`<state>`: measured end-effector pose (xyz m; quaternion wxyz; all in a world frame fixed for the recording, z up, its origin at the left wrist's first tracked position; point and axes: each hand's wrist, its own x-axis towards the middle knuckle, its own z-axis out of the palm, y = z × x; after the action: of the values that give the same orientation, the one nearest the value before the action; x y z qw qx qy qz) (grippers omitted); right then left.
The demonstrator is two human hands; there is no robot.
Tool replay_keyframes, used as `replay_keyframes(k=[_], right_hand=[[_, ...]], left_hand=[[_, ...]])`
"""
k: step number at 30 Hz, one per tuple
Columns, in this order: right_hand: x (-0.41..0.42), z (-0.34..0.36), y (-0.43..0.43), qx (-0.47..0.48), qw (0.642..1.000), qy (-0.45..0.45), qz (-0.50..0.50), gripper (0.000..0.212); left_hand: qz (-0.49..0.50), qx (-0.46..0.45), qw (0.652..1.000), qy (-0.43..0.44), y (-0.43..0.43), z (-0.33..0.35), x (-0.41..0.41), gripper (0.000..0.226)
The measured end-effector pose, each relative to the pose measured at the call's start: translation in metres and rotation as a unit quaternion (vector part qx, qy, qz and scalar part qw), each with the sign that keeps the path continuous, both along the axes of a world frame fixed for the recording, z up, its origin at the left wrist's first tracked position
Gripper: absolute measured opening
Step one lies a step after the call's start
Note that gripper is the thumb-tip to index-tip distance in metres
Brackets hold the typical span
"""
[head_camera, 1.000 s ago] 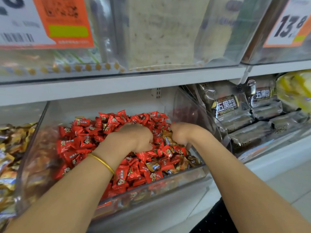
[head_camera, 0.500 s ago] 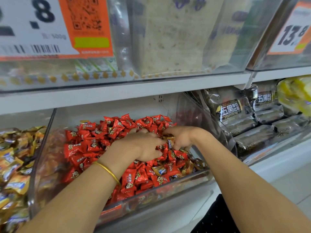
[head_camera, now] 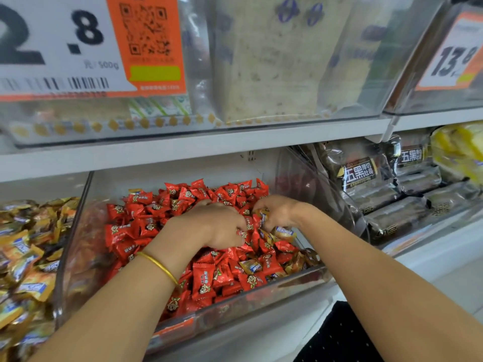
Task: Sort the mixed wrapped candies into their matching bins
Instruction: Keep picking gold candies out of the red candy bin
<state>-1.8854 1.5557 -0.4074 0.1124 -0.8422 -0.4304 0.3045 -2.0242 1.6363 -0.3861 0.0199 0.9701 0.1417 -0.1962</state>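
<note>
head | red candies (head_camera: 146, 227), few gold candies (head_camera: 284, 231) | L hand (head_camera: 219, 226): grip unclear | R hand (head_camera: 281, 211): pinches gold

i see left forearm (head_camera: 125, 296) and right forearm (head_camera: 379, 270) bare, reaching forward. left hand (head_camera: 219, 226) palm down, knuckles up, fingers curled under, tips hidden. right hand (head_camera: 281, 212) just beside it, fingers curled; grip unclear on both.

Red candies (head_camera: 203, 280), golden candies (head_camera: 28, 286), orange-and-white price tag (head_camera: 146, 61)

Shop: price tags (head_camera: 91, 45) w/ barcodes, clear bulk bins (head_camera: 75, 246) on shelves (head_camera: 183, 147).
</note>
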Motion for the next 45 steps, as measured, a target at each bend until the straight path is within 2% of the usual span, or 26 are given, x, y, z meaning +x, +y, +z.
replay_keyframes(k=[3,6,8,10,12,14,17,20,25,27,30,32,34,36,38,41,43,45], right_hand=[[0.007,0.000,-0.009,0.098,0.985,0.117,-0.085,0.060],[0.006,0.006,-0.018,0.173,0.934,0.261,-0.173,0.045],[0.004,0.010,-0.024,0.194,0.916,0.294,-0.196,0.041],[0.002,0.013,-0.029,0.197,0.914,0.294,-0.199,0.044],[-0.002,0.015,-0.033,0.194,0.922,0.276,-0.191,0.044],[-0.008,0.015,-0.035,0.212,0.926,0.259,-0.175,0.030],[-0.013,0.016,-0.035,0.250,0.917,0.263,-0.165,0.021],[-0.016,0.019,-0.036,0.254,0.887,0.346,-0.173,0.020],[-0.016,0.027,-0.039,0.281,0.789,0.514,-0.184,0.026],[-0.016,0.029,-0.038,0.290,0.767,0.539,-0.191,0.023],[-0.013,0.031,-0.042,0.320,0.739,0.535,-0.255,0.009],[-0.012,0.032,-0.049,0.336,0.702,0.549,-0.305,0.011],[-0.016,0.035,-0.058,0.336,0.654,0.590,-0.332,0.013],[-0.023,0.039,-0.064,0.332,0.613,0.634,-0.334,0.016],[-0.029,0.042,-0.066,0.329,0.596,0.656,-0.324,0.019],[-0.030,0.045,-0.066,0.330,0.580,0.677,-0.309,0.017],[-0.029,0.047,-0.067,0.337,0.562,0.690,-0.308,0.009],[-0.028,0.050,-0.068,0.351,0.537,0.699,-0.315,0.020]], left_hand=[[0.001,0.000,1.000,-0.001,-0.001,0.002,-0.002,0.043],[0.002,-0.008,1.000,-0.009,0.000,0.003,-0.003,0.044],[0.011,-0.030,0.999,-0.029,0.002,0.002,-0.004,0.044],[0.040,-0.083,0.991,-0.099,0.003,0.002,-0.003,0.038],[0.084,-0.146,0.963,-0.212,0.002,0.005,-0.002,0.030],[0.130,-0.227,0.915,-0.307,-0.001,0.007,0.001,0.025],[0.168,-0.313,0.858,-0.371,-0.005,0.008,0.006,0.010],[0.201,-0.366,0.815,-0.401,-0.004,0.005,0.009,0.005],[0.204,-0.395,0.794,-0.414,-0.006,0.000,0.011,0.006],[0.202,-0.402,0.787,-0.422,-0.008,0.002,0.013,0.010],[0.217,-0.439,0.771,-0.408,-0.008,0.002,0.017,0.019],[0.217,-0.396,0.790,-0.414,-0.006,-0.002,0.021,0.023],[0.164,-0.320,0.849,-0.388,-0.007,-0.007,0.025,0.025],[0.089,-0.249,0.911,-0.315,-0.012,-0.013,0.031,0.021],[0.059,-0.181,0.949,-0.250,-0.016,-0.023,0.040,0.016],[0.087,-0.122,0.962,-0.226,-0.012,-0.028,0.050,0.013],[0.129,-0.143,0.945,-0.265,-0.004,-0.023,0.054,0.015],[0.160,-0.176,0.914,-0.328,0.001,-0.015,0.056,0.015]])
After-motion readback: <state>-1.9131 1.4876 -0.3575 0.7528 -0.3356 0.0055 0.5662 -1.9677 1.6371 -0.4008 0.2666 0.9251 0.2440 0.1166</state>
